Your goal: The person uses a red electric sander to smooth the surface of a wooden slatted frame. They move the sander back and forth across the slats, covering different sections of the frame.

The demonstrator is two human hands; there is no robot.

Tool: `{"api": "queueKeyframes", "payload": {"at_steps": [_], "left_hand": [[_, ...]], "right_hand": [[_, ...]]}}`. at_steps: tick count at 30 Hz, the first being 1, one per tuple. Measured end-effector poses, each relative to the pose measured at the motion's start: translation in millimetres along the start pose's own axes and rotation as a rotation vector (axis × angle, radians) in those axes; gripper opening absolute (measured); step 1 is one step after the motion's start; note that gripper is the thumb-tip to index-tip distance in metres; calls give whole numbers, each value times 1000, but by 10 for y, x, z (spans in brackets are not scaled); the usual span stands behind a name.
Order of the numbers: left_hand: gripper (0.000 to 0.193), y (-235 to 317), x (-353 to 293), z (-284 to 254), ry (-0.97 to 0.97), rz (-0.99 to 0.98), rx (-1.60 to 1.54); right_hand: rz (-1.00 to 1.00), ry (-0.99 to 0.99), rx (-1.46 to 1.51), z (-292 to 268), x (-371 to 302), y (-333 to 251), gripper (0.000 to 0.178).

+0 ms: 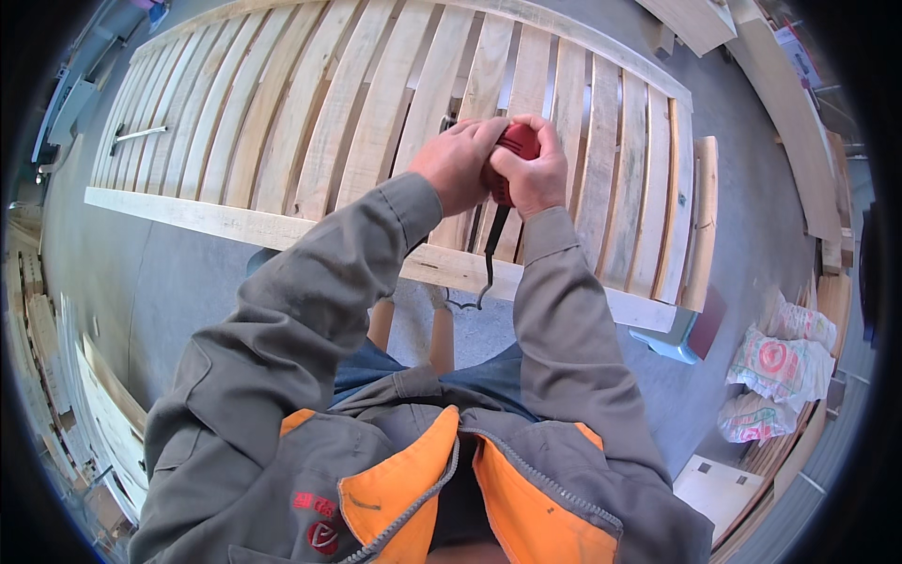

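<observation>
A red corded power tool (518, 141) is held between my two hands over the slatted wooden frame (376, 141). My left hand (455, 167) is closed round its front left part. My right hand (536, 171) is wrapped round its right side, with the thumb across the red body. My fingers hide much of the tool, so I cannot tell its exact kind. A small metal part shows just beyond my left fingers. From its near end a black cord (492, 246) hangs down over the frame's near rail.
A hammer (139, 134) lies on the slats at the far left. White sacks (778, 365) are piled on the floor at the right, near a blue stand (672, 346). Long boards (794, 122) lean along the right side, and stacked timber (47, 357) lines the left.
</observation>
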State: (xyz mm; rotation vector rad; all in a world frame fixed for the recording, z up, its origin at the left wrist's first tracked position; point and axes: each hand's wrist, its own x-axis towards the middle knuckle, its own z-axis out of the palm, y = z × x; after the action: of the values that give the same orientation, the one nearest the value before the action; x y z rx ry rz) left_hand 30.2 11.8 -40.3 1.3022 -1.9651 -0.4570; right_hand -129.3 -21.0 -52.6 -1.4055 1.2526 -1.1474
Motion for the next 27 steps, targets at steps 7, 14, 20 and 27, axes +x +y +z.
{"api": "queueKeyframes", "payload": {"at_steps": [7, 14, 20, 27], "left_hand": [[77, 244, -464, 2, -11, -4, -38], [86, 398, -725, -7, -75, -86, 4], [84, 183, -357, 24, -53, -19, 18], [83, -156, 196, 54, -26, -25, 7]], "right_hand": [[-25, -4, -47, -36, -571, -37, 56], [26, -15, -27, -31, -877, -160, 56], [1, -13, -40, -32, -488, -49, 58], [-44, -3, -76, 27, 200, -46, 53]]}}
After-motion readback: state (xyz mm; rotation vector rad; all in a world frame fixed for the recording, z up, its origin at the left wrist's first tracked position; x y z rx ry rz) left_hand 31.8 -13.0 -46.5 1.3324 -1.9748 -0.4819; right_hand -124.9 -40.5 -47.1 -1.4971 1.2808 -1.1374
